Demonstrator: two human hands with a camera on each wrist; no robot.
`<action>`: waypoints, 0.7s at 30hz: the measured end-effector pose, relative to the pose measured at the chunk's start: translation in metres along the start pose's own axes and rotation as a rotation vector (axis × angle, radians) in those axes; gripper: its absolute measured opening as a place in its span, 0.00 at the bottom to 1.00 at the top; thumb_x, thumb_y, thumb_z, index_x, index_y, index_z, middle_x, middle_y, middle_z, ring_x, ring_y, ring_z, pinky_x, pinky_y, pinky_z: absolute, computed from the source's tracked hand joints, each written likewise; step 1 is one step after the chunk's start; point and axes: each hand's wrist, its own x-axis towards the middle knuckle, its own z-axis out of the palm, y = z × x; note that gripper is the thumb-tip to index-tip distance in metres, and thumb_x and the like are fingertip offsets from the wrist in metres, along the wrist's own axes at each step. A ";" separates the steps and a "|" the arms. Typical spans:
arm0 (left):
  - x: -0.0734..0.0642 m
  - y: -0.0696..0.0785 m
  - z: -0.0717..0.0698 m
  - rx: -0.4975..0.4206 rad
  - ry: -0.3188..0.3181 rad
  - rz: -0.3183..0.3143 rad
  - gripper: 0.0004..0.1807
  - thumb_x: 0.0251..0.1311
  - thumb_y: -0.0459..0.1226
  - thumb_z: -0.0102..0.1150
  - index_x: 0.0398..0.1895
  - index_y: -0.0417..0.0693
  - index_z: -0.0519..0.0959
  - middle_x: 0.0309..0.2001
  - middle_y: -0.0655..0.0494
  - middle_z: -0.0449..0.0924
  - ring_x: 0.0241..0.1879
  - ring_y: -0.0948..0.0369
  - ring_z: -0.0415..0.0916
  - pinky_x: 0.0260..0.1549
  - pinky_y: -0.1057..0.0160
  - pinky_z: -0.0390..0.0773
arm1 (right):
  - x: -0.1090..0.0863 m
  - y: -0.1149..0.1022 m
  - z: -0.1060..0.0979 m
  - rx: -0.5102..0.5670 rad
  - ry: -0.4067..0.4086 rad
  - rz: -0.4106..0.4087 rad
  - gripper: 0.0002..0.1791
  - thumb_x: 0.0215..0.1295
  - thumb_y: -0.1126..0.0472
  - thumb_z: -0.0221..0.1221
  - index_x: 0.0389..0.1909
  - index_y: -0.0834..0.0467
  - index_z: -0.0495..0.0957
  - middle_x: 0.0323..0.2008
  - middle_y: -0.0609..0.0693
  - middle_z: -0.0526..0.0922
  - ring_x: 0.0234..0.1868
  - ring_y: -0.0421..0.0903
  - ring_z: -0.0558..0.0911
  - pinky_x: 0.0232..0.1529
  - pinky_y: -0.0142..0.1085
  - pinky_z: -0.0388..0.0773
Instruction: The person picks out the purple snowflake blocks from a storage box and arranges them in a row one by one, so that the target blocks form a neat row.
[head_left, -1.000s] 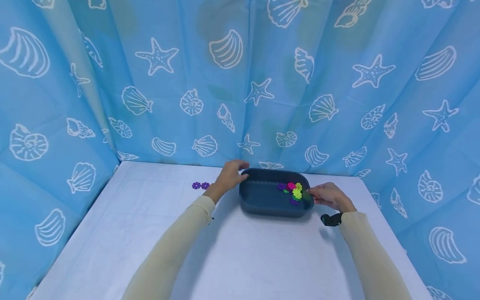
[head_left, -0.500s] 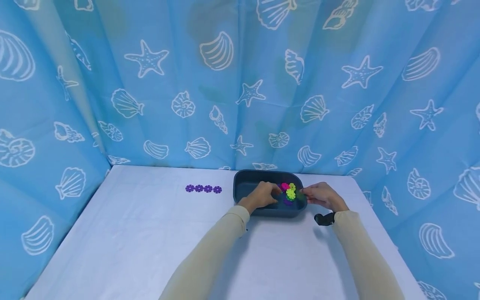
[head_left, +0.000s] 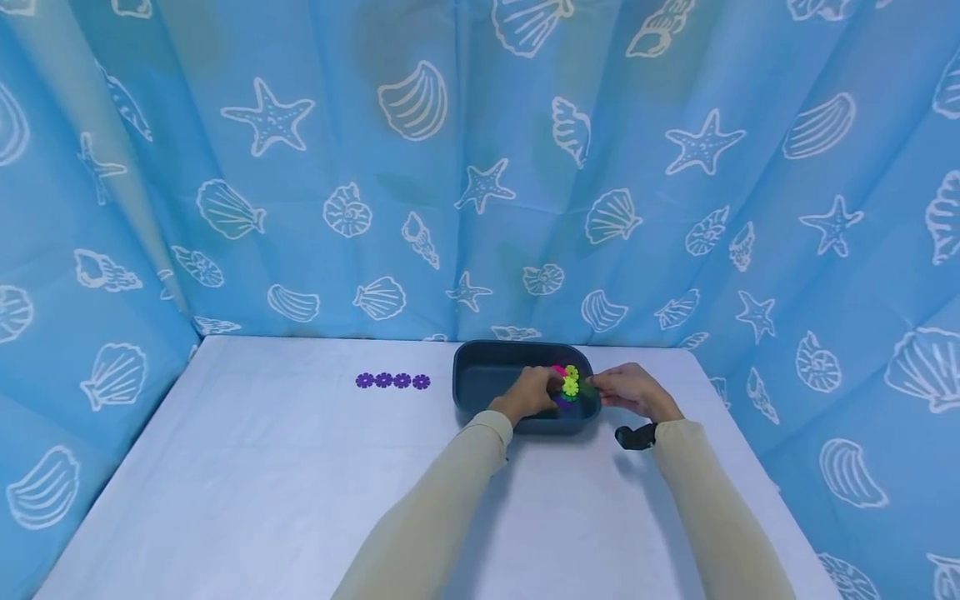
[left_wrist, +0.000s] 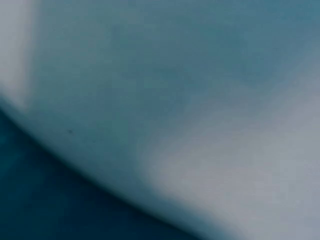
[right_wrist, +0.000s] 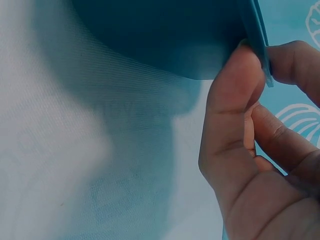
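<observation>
A dark blue-grey oval plastic tray (head_left: pixel 483 382) stands at the back of the white table. My right hand (head_left: pixel 633 390) pinches its right rim; in the right wrist view the thumb (right_wrist: pixel 237 82) and a finger lie on either side of the tray's edge (right_wrist: pixel 257 37). Inside the tray, my left hand (head_left: pixel 528 393) reaches into a small heap of flower-shaped plastic discs: yellow ones (head_left: pixel 570 387), a pink one (head_left: pixel 558 370), green and purple. Its fingertips are partly hidden, so whether a disc is between them cannot be told. The left wrist view shows only blurred cloth and shadow.
Left of the tray, several purple flower-shaped discs (head_left: pixel 393 381) lie in a row on the white tablecloth (head_left: pixel 247 467). A blue curtain (head_left: pixel 480 242) with white shell prints hangs behind and along the table's sides. A black band (head_left: pixel 636 437) is on the right wrist.
My left hand has moved right, from the tray's left rim into the tray at the heap, uncovering the purple row. The right hand stays on the rim. The head view has shifted slightly.
</observation>
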 end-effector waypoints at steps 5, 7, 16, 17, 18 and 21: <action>0.008 0.008 0.010 0.030 0.055 -0.098 0.26 0.50 0.35 0.75 0.53 0.42 0.76 0.45 0.54 0.80 0.46 0.62 0.76 0.54 0.64 0.76 | 0.000 -0.001 0.001 0.009 0.009 0.004 0.23 0.68 0.57 0.60 0.55 0.72 0.75 0.35 0.56 0.79 0.29 0.43 0.78 0.36 0.32 0.83; 0.011 0.012 0.013 0.076 0.064 -0.139 0.28 0.49 0.37 0.75 0.54 0.42 0.75 0.46 0.53 0.78 0.46 0.61 0.75 0.54 0.63 0.76 | 0.000 -0.001 0.001 0.005 0.013 0.006 0.23 0.68 0.57 0.60 0.54 0.72 0.75 0.34 0.55 0.79 0.29 0.43 0.78 0.36 0.32 0.83; 0.017 0.020 0.020 0.209 0.093 -0.174 0.34 0.51 0.40 0.74 0.60 0.41 0.70 0.52 0.50 0.74 0.52 0.59 0.74 0.56 0.63 0.75 | 0.000 0.000 0.001 -0.009 0.018 0.006 0.23 0.69 0.57 0.59 0.55 0.72 0.75 0.37 0.58 0.79 0.32 0.45 0.78 0.39 0.33 0.83; 0.017 0.021 0.021 0.212 0.091 -0.172 0.35 0.50 0.41 0.75 0.61 0.41 0.69 0.53 0.50 0.73 0.53 0.59 0.73 0.56 0.64 0.74 | 0.000 0.000 0.001 -0.009 0.019 0.006 0.23 0.69 0.57 0.59 0.55 0.72 0.75 0.37 0.57 0.79 0.32 0.44 0.78 0.38 0.33 0.83; 0.018 0.021 0.021 0.209 0.091 -0.173 0.36 0.50 0.41 0.75 0.61 0.41 0.69 0.53 0.50 0.73 0.53 0.59 0.73 0.56 0.64 0.74 | 0.000 0.000 0.001 -0.011 0.019 0.005 0.23 0.69 0.57 0.59 0.55 0.72 0.75 0.37 0.57 0.79 0.32 0.44 0.78 0.38 0.33 0.82; 0.019 0.022 0.023 0.210 0.094 -0.177 0.38 0.48 0.43 0.76 0.61 0.41 0.68 0.53 0.50 0.72 0.53 0.60 0.73 0.56 0.65 0.74 | 0.001 0.000 0.001 -0.014 0.029 0.012 0.23 0.68 0.56 0.59 0.54 0.71 0.76 0.35 0.55 0.79 0.31 0.44 0.78 0.38 0.33 0.83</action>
